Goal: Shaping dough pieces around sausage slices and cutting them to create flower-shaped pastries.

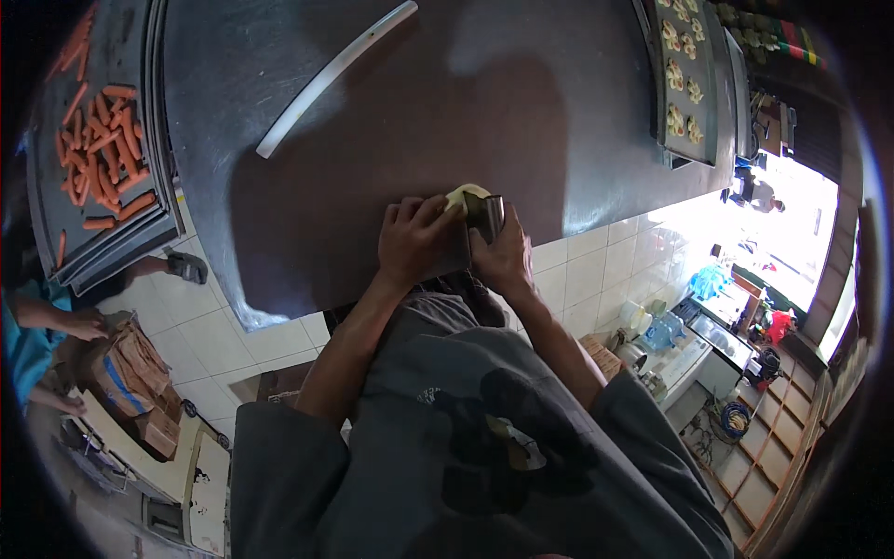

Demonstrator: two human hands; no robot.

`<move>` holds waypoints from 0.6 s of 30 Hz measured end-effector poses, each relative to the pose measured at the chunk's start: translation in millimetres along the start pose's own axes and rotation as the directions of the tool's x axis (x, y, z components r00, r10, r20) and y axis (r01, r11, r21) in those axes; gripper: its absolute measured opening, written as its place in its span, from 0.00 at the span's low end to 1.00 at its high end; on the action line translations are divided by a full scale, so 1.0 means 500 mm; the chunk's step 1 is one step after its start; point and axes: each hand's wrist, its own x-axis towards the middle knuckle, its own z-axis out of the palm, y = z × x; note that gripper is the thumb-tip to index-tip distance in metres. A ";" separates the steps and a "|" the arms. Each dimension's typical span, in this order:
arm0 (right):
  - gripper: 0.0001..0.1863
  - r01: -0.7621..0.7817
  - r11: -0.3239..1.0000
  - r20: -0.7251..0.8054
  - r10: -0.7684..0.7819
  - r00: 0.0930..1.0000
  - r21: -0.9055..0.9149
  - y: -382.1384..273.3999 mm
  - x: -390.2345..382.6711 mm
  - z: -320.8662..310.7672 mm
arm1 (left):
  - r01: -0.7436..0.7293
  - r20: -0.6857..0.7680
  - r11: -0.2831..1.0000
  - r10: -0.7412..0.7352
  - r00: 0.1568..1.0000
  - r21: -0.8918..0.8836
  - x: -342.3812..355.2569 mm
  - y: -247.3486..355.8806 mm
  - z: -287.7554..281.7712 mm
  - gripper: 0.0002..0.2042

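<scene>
My left hand (410, 240) is at the near edge of the dark metal table (484, 121), its fingers closed on a piece of pale yellow dough (468, 194). Close beside it, my right hand (507, 252) grips a metal dough scraper (484, 219), with the thumb on one face of the blade. The blade meets the dough between my two hands. Part of the dough is hidden behind the scraper and my left fingers. A long white rod (335, 78) lies farther off on the table, to the left.
At the left, a tray (154, 200) holds many orange sausages (102, 144). Another tray (694, 158) with several shaped dough pieces (687, 84) rests at the far right. Another person's hand (86, 324) is near a cart with brown bags (138, 373). A sink counter (689, 345) stands right.
</scene>
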 end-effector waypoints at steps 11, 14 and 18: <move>0.25 -0.052 0.998 0.000 0.052 0.999 -0.027 0.018 -0.007 -0.005 | 0.054 -0.012 0.998 -0.054 0.998 -0.016 0.005 -0.001 0.021 0.16; 0.25 0.005 1.000 -0.031 -0.006 1.000 -0.027 0.051 -0.027 0.007 | 0.037 -0.024 0.999 -0.038 0.999 -0.010 0.006 0.002 0.018 0.13; 0.26 -0.062 0.998 0.041 0.063 0.997 -0.025 0.086 -0.082 0.006 | 0.030 -0.011 1.000 -0.029 1.000 0.009 0.005 0.002 0.020 0.13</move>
